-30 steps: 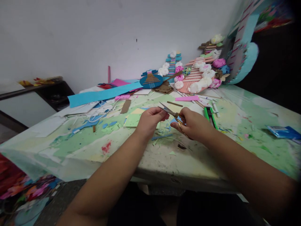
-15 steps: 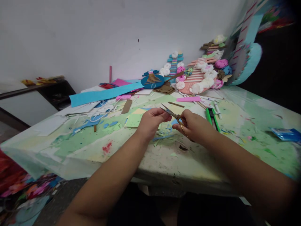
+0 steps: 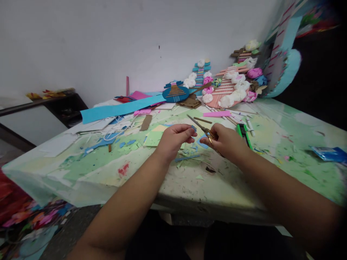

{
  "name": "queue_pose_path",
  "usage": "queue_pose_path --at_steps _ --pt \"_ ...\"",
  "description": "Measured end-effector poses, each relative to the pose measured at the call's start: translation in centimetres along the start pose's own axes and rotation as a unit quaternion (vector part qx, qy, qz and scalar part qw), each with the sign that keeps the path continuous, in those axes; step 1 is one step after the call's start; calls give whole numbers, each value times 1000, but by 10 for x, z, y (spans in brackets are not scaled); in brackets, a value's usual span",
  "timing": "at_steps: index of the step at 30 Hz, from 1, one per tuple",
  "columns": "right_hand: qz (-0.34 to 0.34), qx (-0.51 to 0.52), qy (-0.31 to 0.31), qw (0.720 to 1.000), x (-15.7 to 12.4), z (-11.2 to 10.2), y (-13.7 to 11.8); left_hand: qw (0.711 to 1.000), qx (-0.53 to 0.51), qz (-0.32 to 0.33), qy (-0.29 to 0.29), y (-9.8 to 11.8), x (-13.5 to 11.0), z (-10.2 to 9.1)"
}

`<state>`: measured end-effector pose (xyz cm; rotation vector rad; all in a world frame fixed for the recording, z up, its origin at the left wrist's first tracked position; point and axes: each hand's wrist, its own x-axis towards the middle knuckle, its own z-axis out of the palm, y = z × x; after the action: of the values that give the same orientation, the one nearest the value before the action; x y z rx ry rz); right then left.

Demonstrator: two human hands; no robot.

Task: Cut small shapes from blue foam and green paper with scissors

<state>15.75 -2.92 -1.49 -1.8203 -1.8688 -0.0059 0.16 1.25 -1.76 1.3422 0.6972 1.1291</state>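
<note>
My right hand (image 3: pixel 226 141) is closed round the gold handles of a small pair of scissors (image 3: pixel 202 127), whose blades point up and left and look closed. My left hand (image 3: pixel 175 139) sits just left of the blades, with thumb and fingers pinched on a tiny blue scrap (image 3: pixel 193 128) that is hard to make out. Both hands hover over the middle of a paint-stained table (image 3: pixel 189 180) strewn with paper cuttings.
A green utility knife (image 3: pixel 243 133) and several pens lie right of my right hand. A long blue paper strip (image 3: pixel 119 107) lies at the back left. Paper-flower craft pieces (image 3: pixel 230 90) lean on the wall at the back. A blue packet (image 3: pixel 329 153) lies far right.
The scissor blades, open a second ago, have come together. My right hand has drifted slightly right and up, away from my left hand.
</note>
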Motion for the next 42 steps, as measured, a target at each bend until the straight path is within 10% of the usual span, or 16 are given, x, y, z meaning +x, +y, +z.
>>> queue_pose_path --at_steps 8,15,24,42 --pt "51 227 -14 972 0 6 -2 1000 -8 -4 -10 -2 2 1" --pt "51 446 -53 892 1 15 -5 996 44 7 -78 -11 0 7" --pt "56 138 -21 989 -3 15 -5 997 46 47 50 -5 3 4" --pt "-39 122 -54 990 -9 16 -11 996 55 72 15 -3 -1 0"
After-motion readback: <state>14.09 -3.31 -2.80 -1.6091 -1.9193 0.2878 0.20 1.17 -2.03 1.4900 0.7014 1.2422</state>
